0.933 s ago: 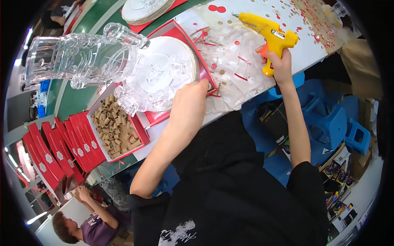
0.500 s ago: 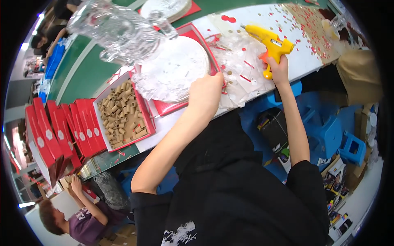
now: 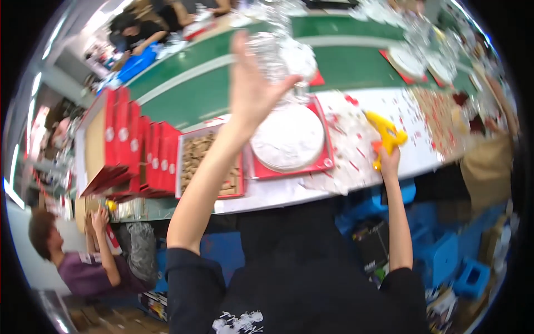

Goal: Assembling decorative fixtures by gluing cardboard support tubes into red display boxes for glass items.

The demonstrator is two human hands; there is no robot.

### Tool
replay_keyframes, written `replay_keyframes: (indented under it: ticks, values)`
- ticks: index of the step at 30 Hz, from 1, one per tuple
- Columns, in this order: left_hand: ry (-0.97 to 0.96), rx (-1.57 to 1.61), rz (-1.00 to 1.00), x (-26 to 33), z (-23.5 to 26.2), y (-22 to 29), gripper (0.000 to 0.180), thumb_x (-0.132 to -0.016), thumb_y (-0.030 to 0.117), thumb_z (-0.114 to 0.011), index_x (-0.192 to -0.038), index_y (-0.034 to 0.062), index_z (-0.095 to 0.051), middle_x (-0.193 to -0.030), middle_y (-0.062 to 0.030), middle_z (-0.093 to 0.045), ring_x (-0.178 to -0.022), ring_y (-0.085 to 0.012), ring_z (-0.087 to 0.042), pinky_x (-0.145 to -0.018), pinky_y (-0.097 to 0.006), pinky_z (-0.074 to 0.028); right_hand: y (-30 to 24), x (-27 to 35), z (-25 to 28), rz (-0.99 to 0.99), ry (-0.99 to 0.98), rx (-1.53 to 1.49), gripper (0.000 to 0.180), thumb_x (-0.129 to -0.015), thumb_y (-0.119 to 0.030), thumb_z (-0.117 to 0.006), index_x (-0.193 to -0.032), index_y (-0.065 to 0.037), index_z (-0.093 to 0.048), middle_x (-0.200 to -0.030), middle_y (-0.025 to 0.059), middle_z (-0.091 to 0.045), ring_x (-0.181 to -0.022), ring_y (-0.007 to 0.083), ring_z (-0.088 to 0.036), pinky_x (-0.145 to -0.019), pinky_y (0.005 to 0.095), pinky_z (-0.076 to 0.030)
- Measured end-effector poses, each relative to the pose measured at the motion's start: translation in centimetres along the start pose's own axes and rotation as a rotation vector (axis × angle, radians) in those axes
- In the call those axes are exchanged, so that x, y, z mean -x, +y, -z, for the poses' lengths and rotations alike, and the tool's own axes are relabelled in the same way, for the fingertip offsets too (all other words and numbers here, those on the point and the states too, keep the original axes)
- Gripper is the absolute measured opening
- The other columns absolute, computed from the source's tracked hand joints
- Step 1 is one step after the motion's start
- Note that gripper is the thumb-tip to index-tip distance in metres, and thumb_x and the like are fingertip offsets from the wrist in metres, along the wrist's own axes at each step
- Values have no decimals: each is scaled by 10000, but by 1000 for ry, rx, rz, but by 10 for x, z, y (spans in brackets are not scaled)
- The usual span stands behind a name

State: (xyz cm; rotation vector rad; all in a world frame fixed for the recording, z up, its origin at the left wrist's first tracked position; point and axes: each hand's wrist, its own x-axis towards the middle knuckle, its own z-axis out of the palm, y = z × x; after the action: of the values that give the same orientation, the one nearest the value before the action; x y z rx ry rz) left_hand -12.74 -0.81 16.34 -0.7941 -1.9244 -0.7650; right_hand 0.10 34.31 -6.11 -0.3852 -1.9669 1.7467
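My left hand [image 3: 250, 92] is raised over the far side of the work, thumb and fingers spread wide, somewhat blurred. Just beyond it stands a shiny clear ornament [image 3: 271, 58]; whether I touch it, I cannot tell. Below lies a thick white round disc [image 3: 289, 136] in a shallow red box [image 3: 328, 158]. Out to the right, my right hand [image 3: 390, 161] grips a yellow glue gun [image 3: 385, 129], its nozzle pointing up and left, above a crumpled translucent sheet [image 3: 347, 150] strewn with red bits.
Left of the disc is a red-edged tray of short cardboard tubes [image 3: 197, 153], then a row of upright red boxes [image 3: 119, 136]. More discs [image 3: 407, 60] sit far right on the green table [image 3: 356, 58]. Blue stools [image 3: 439, 259] stand below right. A co-worker [image 3: 89, 270] sits at lower left.
My left hand has left the disc's near edge, risen toward the far side and opened from a closed shape. The view has shifted and tilted; the glue gun stays in my right hand.
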Motion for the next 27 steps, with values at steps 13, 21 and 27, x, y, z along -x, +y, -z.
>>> replay_keyframes:
  ticks: [13,21,27]
  values:
    - [-153,65,356,-155,42,-164,1008,-648,382,-790,-1382,-12,-221,-980,-207,-656,-923,-292,-651,-854,-359,-506,-16,3,-16,-58,-20,-77,312,-790,-17,-548,-1097,13,-503,-893,123,-671,-572,120,-560,-499,227,-466]
    - [-149,-37,384,-117,30,-224,794,-618,209,-806,-1249,-25,-383,-1016,-174,-631,-949,-248,-631,-839,-342,-492,-28,7,-3,-109,39,-50,262,-769,7,-552,-1028,27,-513,-856,114,-659,-565,128,-562,-503,234,-460]
    - [116,-19,606,-43,40,-331,597,-652,120,-749,-1169,-5,-478,-1031,-166,-610,-984,-291,-609,-877,-366,-472,-12,0,-20,-81,-32,-45,343,-783,-23,-548,-1120,18,-496,-896,118,-661,-625,138,-587,-512,236,-475]
